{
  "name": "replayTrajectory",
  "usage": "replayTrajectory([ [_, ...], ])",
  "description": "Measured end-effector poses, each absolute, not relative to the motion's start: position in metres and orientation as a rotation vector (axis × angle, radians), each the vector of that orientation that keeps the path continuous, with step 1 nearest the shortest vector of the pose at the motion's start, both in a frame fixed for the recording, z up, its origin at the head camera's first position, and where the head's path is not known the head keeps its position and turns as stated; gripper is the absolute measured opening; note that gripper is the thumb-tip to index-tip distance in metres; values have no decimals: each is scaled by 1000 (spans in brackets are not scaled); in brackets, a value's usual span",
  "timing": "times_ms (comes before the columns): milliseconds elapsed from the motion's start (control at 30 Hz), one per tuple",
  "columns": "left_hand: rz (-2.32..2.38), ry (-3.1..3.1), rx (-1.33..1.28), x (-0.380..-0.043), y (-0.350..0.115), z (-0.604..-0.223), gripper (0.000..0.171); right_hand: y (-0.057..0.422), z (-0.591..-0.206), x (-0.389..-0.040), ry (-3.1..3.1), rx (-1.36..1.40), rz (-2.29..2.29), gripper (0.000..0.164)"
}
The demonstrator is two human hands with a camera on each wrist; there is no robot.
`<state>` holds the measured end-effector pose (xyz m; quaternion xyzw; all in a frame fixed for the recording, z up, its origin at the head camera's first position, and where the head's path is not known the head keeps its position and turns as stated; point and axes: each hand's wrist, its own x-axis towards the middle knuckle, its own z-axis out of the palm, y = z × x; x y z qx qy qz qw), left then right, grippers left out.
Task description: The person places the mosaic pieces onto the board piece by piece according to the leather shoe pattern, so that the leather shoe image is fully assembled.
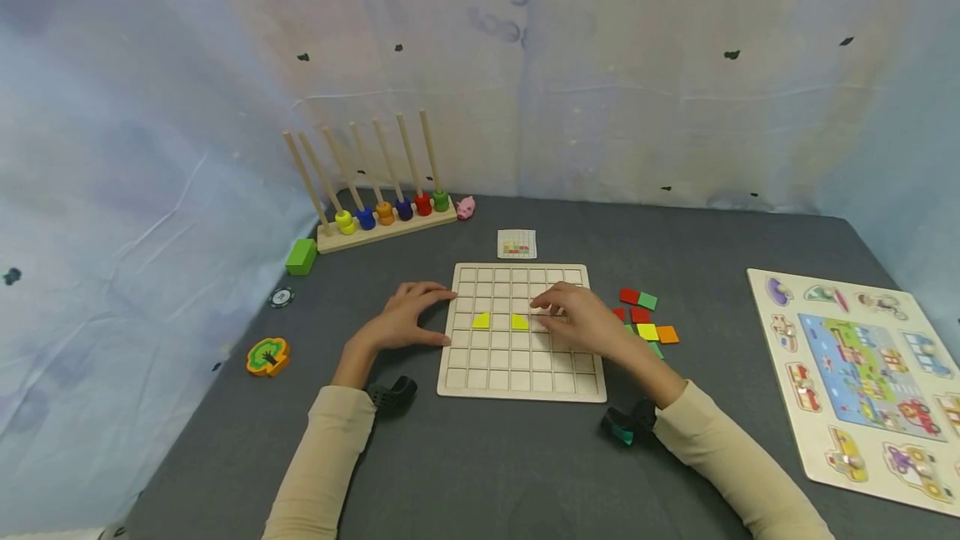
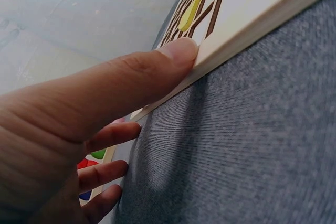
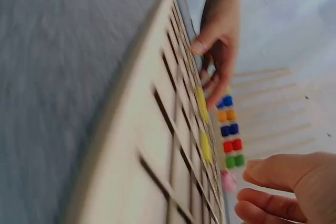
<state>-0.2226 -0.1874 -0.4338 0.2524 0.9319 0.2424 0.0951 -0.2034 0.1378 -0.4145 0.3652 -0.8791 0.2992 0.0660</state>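
Note:
A wooden grid board lies flat on the dark table, with two yellow tiles, each with one rounded corner, set in its cells. At the board's left edge is my left hand, fingers spread. In the left wrist view its thumb touches the board's edge. My right hand hovers over the right half of the board, thumb and index finger apart, and no piece shows between them. Behind the board lies a small pattern card with a coloured grid.
Loose red, green, yellow and orange tiles lie right of the board. A vehicle puzzle board is at the far right. At back left stand a peg stacker, a pink pig, a green block, a chip and a tree piece.

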Motion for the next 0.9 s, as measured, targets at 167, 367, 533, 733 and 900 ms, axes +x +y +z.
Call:
replayTrajectory([
  [167, 710, 2763, 749, -223, -187, -433, 75, 168, -405, -203, -2668, 1093, 906, 20],
  [367, 706, 2762, 743, -221, -186, -431, 74, 202, -398, -201, -2729, 1046, 871, 21],
  [533, 707, 2758, 744, -221, -186, -431, 74, 225, -401, -200, -2801, 997, 796, 23],
  [733, 709, 2758, 741, -221, -186, -431, 74, 248, -403, -197, -2871, 940, 767, 25],
  [900, 716, 2761, 747, -222, -186, -431, 74, 264, -405, -193, -2918, 889, 757, 22],
])
